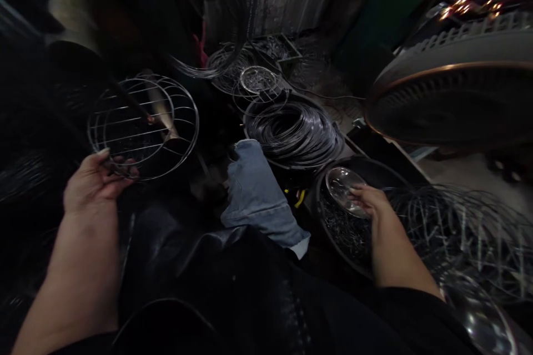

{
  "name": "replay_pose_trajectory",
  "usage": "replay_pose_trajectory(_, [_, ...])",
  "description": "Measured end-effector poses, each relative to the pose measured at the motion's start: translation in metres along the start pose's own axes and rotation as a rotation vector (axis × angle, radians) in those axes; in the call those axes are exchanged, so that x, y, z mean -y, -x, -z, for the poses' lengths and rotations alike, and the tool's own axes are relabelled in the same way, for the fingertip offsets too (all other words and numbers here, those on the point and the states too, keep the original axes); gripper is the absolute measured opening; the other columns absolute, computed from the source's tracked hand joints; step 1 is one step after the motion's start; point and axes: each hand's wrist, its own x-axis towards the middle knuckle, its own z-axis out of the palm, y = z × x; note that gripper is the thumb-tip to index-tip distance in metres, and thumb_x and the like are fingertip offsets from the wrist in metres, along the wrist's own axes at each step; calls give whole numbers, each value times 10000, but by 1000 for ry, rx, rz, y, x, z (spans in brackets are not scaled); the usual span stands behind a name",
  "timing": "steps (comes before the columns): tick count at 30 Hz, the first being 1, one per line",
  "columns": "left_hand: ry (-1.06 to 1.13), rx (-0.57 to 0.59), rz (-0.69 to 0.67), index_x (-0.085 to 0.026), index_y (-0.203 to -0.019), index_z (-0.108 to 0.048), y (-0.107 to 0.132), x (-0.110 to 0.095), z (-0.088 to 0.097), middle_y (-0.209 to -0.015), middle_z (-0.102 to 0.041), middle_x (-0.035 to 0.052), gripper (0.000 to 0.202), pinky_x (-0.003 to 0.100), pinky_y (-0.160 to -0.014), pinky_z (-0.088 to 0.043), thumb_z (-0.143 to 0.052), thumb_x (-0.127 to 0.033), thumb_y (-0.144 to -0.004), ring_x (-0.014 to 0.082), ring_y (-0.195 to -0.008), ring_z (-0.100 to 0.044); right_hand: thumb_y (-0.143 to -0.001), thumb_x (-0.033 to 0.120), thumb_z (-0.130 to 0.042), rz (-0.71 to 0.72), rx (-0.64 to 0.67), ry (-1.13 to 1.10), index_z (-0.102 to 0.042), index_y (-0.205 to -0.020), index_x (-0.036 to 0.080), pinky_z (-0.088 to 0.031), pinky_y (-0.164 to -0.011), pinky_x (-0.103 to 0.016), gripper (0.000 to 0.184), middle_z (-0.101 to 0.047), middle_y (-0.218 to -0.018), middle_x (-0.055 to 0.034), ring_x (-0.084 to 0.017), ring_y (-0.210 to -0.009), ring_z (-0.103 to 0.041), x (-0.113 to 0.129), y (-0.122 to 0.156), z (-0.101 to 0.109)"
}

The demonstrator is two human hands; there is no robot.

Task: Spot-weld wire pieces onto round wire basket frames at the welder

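Observation:
On the left, my left hand point(97, 177) grips the lower rim of a round wire basket frame point(137, 127) with parallel bars and curved side wires. A rod-shaped tool with a copper-coloured tip point(150, 120) shows close to the frame's bars; whether they touch, I cannot tell. My right hand point(370, 198) pinches the edge of a small, shiny round dish point(343, 186). That dish is tilted over a dark round tub point(321, 222), which contains many short metal pieces point(345, 236).
Blue denim cloth point(262, 191) covers my leg. Beyond it lies a large wire coil point(295, 130), with wire rings point(258, 80) behind. A big fan point(449, 94) stands at right, above stacked wire frames point(466, 227). A shiny round metal piece point(478, 316) is at lower right.

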Motion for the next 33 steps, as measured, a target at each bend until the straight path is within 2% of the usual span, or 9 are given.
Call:
replay_pose_trajectory(3, [167, 39, 58, -123, -706, -533, -6, 6, 5, -626, -607, 32, 85, 290, -459, -521, -502, -152, -779, 157, -536, -591, -689, 18, -646, 95, 74, 14, -639, -735, 192, -429, -409, -229, 180, -636, -599, -34, -158, -496, -616, 23, 24, -14])
replay_pose_trajectory(5, [228, 53, 38, -138, -709, -522, -14, 13, 9, -607, -581, 18, 77, 289, -453, -503, -564, -190, -745, 158, -511, -585, -695, 75, -669, 231, 139, 112, -680, -751, 231, -450, -447, -263, 165, -682, -686, -79, -191, -573, -648, 42, 46, -39])
replay_pose_trajectory(9, [344, 39, -7, -179, -746, -510, -24, 23, 17, -623, -563, -23, 281, 304, -494, -494, -724, -203, -566, 172, -523, -607, -710, 109, -608, 876, 205, 798, -735, -775, 223, -518, -700, -362, 183, -729, -908, -131, -290, -841, -688, 69, 103, -109])
replay_pose_trajectory(11, [371, 23, -8, -196, -789, -522, -23, 24, 20, -633, -562, -35, 358, 302, -505, -487, -758, -197, -519, 172, -534, -613, -703, 93, -553, 1021, 289, 1029, -734, -765, 218, -512, -688, -380, 229, -736, -864, -118, -304, -801, -693, 74, 127, -135])
replay_pose_trajectory(14, [374, 28, -16, -207, -860, -543, -19, 23, 26, -656, -569, -33, 441, 278, -492, -463, -788, -207, -493, 172, -554, -620, -689, 140, -558, 997, 296, 972, -717, -757, 213, -503, -624, -351, 188, -726, -734, -95, -278, -697, -687, 79, 144, -149])
replay_pose_trajectory(18, [394, 35, -3, -223, -1005, -537, -18, 20, 28, -719, -582, -29, 579, 255, -471, -431, -801, -208, -489, 155, -561, -613, -674, 337, -638, 822, 372, 404, -668, -881, 215, -444, -449, -297, 242, -639, -521, -23, -208, -455, -588, 93, 160, -156])
replay_pose_trajectory(21, [419, 42, 8, -253, -1091, -523, -16, 18, 22, -724, -569, -45, 652, 241, -468, -417, -796, -206, -501, 121, -532, -583, -684, 439, -661, 826, 449, 122, -618, -903, 220, -410, -410, -271, 312, -625, -526, -1, -174, -415, -541, 95, 178, -175])
replay_pose_trajectory(26, [450, 94, 35, -261, -1049, -554, -10, 17, 14, -722, -560, -52, 587, 225, -466, -398, -783, -206, -511, 99, -530, -566, -708, 431, -651, 956, 296, 167, -625, -860, 200, -471, -569, -307, 278, -657, -652, -36, -200, -591, -617, 75, 183, -201])
replay_pose_trajectory(33, [489, 95, -19, -265, -973, -578, -17, 23, 6, -726, -572, -61, 517, 205, -469, -421, -795, -211, -507, 100, -556, -583, -670, 393, -721, 665, 632, 68, -593, -771, 181, -375, -435, -232, 268, -598, -556, 4, -127, -471, -509, 77, 170, -202])
